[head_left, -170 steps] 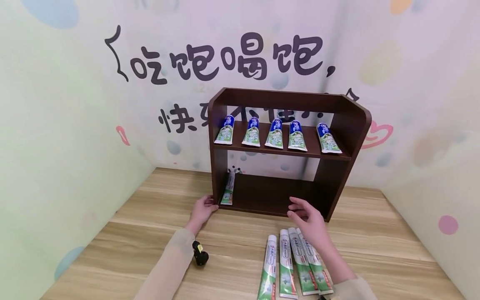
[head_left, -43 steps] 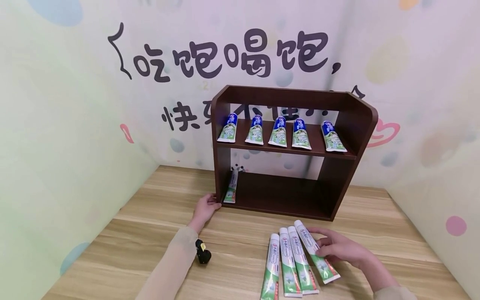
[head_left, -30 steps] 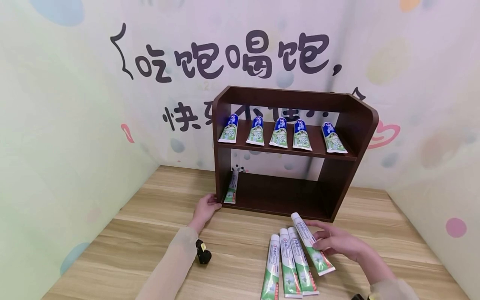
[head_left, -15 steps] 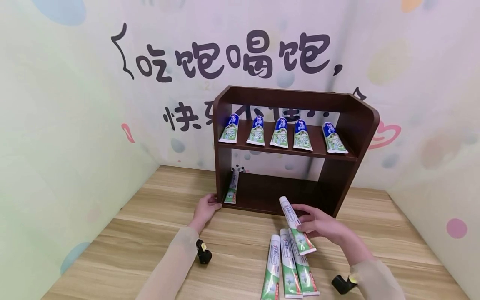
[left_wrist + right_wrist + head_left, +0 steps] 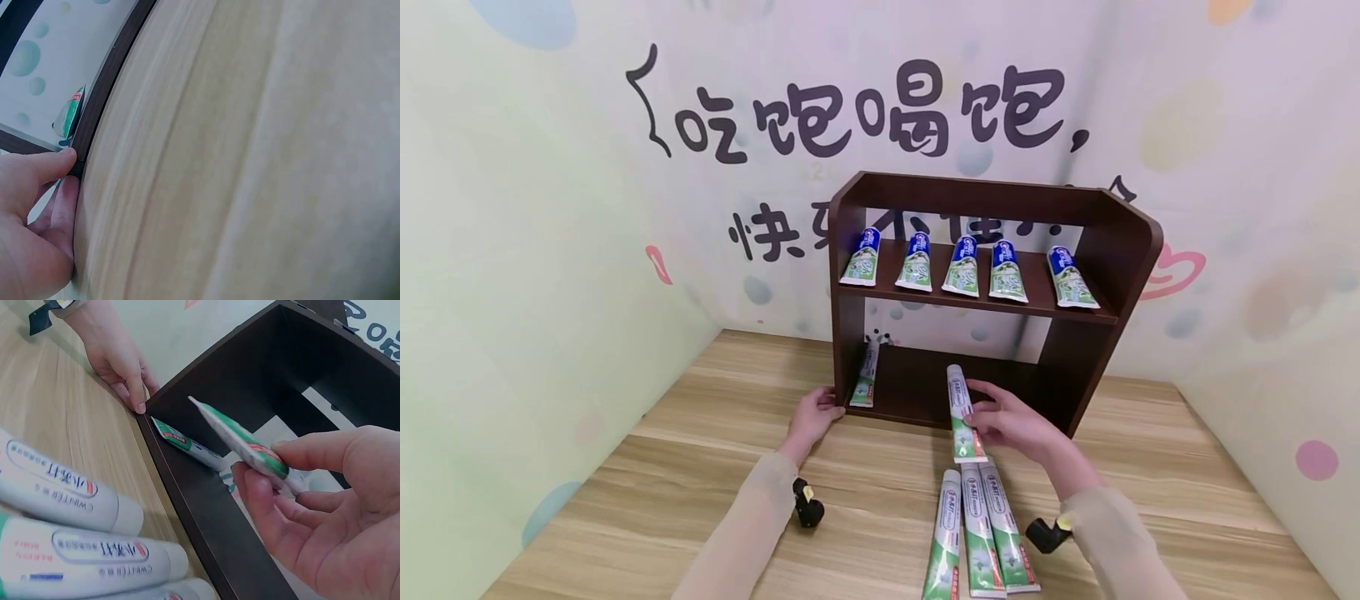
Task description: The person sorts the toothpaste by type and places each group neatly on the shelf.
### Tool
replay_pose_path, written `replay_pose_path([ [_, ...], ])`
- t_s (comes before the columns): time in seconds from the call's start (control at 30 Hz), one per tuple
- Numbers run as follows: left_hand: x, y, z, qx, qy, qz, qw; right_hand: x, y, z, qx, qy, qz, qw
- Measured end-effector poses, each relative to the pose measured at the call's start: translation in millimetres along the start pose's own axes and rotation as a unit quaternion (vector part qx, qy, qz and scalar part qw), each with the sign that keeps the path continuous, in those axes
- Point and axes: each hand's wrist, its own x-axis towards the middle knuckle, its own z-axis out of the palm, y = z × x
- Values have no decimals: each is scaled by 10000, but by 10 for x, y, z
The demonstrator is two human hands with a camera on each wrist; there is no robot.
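White toothpaste tube (image 5: 960, 410), green flat end.

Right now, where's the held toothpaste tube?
In the head view, the right hand holds the tube at the lower shelf, beyond the three tabletop tubes.

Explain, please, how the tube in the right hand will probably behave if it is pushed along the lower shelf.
The tube will probably resist rolling, because it flattens toward one end. It seems light, as the right hand alone holds it up. Its smooth, glossy surface may let it slide on the lower shelf.
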Motion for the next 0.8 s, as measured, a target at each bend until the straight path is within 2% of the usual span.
replay_pose_path([
  [0.43,4,26,-17,-39,-8,-22,10000,405,26,169,611,632,-365,9955],
  [0.53,10,21,-19,-53,-17,-53,10000,472,4,204,662,672,-497,9943],
  [0.8,11,-23,1,-87,-44,-66,9999,620,3,269,764,949,-461,9915],
])
